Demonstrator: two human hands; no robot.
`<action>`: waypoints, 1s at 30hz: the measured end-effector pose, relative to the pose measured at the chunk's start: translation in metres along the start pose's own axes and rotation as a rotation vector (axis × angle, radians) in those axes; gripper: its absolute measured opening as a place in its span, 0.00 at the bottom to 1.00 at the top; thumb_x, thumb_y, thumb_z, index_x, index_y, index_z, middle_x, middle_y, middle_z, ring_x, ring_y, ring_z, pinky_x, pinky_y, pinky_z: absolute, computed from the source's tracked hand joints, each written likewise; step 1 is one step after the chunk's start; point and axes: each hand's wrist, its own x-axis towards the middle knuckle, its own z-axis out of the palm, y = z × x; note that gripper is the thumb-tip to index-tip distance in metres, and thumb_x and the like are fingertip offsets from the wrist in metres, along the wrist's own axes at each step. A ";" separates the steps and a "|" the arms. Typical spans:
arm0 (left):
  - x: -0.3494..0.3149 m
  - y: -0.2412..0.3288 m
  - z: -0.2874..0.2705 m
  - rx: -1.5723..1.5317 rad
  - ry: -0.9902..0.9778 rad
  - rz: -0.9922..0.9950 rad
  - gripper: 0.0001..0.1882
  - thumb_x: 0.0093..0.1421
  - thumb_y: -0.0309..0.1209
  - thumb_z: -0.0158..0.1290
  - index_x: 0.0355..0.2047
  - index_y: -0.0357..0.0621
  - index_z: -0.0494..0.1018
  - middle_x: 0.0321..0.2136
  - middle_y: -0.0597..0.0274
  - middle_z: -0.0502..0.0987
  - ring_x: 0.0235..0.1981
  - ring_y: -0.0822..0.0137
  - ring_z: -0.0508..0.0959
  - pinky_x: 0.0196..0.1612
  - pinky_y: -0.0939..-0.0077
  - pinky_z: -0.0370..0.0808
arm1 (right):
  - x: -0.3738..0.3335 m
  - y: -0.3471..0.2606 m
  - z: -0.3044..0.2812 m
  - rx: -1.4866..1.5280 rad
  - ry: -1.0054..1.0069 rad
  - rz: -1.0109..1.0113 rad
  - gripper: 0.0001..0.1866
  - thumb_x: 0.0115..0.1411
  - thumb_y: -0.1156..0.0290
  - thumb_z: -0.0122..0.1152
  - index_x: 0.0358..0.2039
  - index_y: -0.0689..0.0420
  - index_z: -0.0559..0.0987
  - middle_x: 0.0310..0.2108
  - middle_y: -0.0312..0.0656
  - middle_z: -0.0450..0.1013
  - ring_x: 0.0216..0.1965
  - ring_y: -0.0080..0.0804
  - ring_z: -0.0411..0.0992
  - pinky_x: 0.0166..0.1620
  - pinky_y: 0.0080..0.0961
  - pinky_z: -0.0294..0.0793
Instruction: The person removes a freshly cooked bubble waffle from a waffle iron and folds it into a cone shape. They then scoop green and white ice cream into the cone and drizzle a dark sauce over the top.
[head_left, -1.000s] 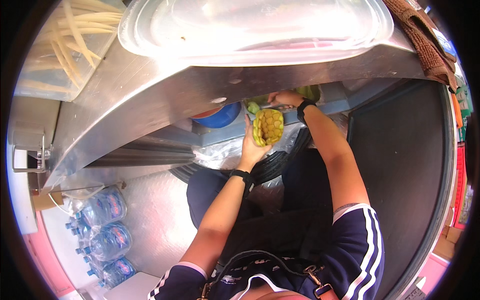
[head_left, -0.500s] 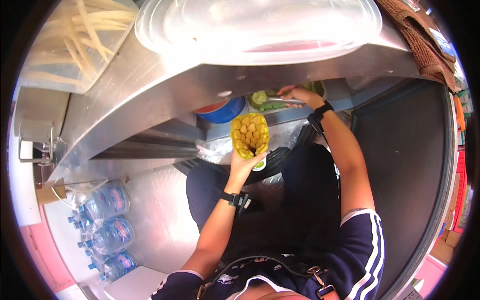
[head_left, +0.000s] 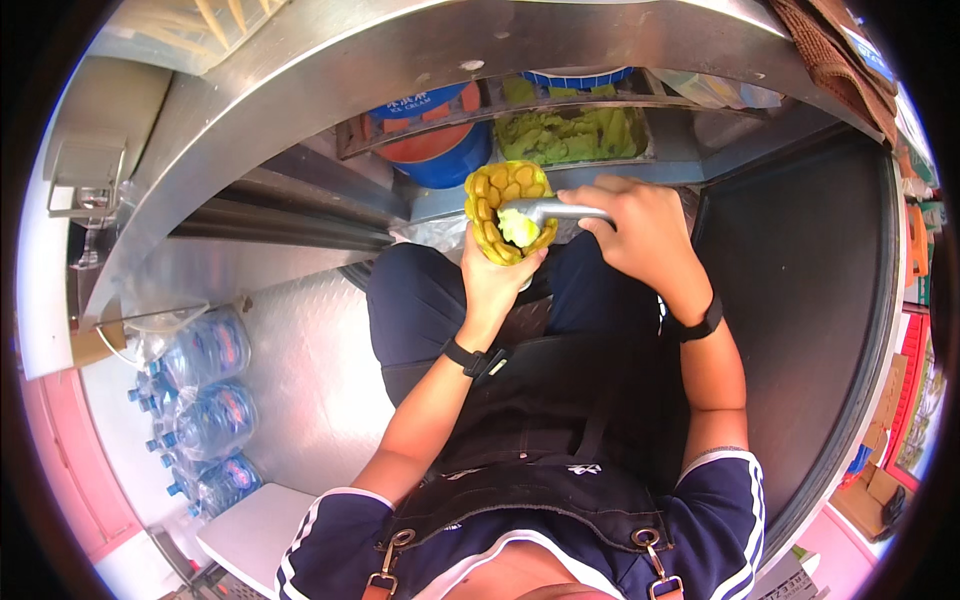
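Bubble waffle cone [head_left: 484, 208], where's it sitting?
Inside the left hand [head_left: 487, 283], thumb and fingers wrapping round its lower part.
And the right hand [head_left: 642, 228]?
Closing round a metal scoop [head_left: 568, 210] by its handle, holding the scoop's head in the cone's mouth, left of that hand. Pale green scoopful [head_left: 518, 228] is showing there; blue tub [head_left: 458, 165] is standing beyond the left hand.

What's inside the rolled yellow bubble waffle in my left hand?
A pale green lump sits in the opening of the waffle, with the head of the metal scoop over it. Whatever lies deeper is covered by these and the waffle's wall.
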 end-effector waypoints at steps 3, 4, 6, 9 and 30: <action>-0.002 0.006 0.008 -0.040 0.055 -0.006 0.37 0.45 0.18 0.69 0.55 0.35 0.63 0.49 0.59 0.73 0.50 0.68 0.75 0.54 0.72 0.74 | -0.005 -0.023 0.003 -0.269 0.187 -0.191 0.15 0.50 0.72 0.62 0.39 0.46 0.85 0.31 0.36 0.73 0.36 0.34 0.74 0.36 0.32 0.70; -0.002 0.010 0.010 -0.143 0.051 -0.032 0.36 0.46 0.19 0.70 0.54 0.35 0.65 0.47 0.60 0.75 0.49 0.69 0.76 0.53 0.72 0.74 | -0.007 -0.027 0.004 -0.320 0.232 -0.222 0.16 0.49 0.73 0.61 0.40 0.46 0.85 0.34 0.33 0.73 0.38 0.32 0.72 0.35 0.29 0.67; -0.003 0.007 0.006 -0.149 0.021 -0.071 0.35 0.46 0.19 0.70 0.53 0.36 0.65 0.46 0.60 0.76 0.48 0.69 0.77 0.53 0.72 0.75 | -0.009 -0.027 0.002 -0.302 0.349 -0.222 0.18 0.48 0.72 0.62 0.41 0.46 0.85 0.34 0.33 0.73 0.37 0.32 0.72 0.35 0.30 0.67; -0.001 0.004 0.001 -0.163 -0.019 -0.117 0.35 0.46 0.20 0.71 0.53 0.35 0.65 0.47 0.60 0.76 0.47 0.69 0.77 0.53 0.72 0.75 | -0.012 -0.027 -0.009 -0.227 0.397 -0.163 0.20 0.48 0.71 0.65 0.44 0.46 0.85 0.32 0.33 0.73 0.33 0.33 0.72 0.34 0.30 0.69; -0.029 -0.040 -0.041 -0.123 0.063 -0.279 0.34 0.47 0.20 0.70 0.54 0.35 0.67 0.48 0.60 0.77 0.49 0.68 0.77 0.54 0.72 0.73 | 0.142 0.210 0.240 -0.370 -0.096 0.240 0.11 0.54 0.70 0.61 0.38 0.52 0.82 0.30 0.47 0.80 0.36 0.45 0.80 0.38 0.41 0.79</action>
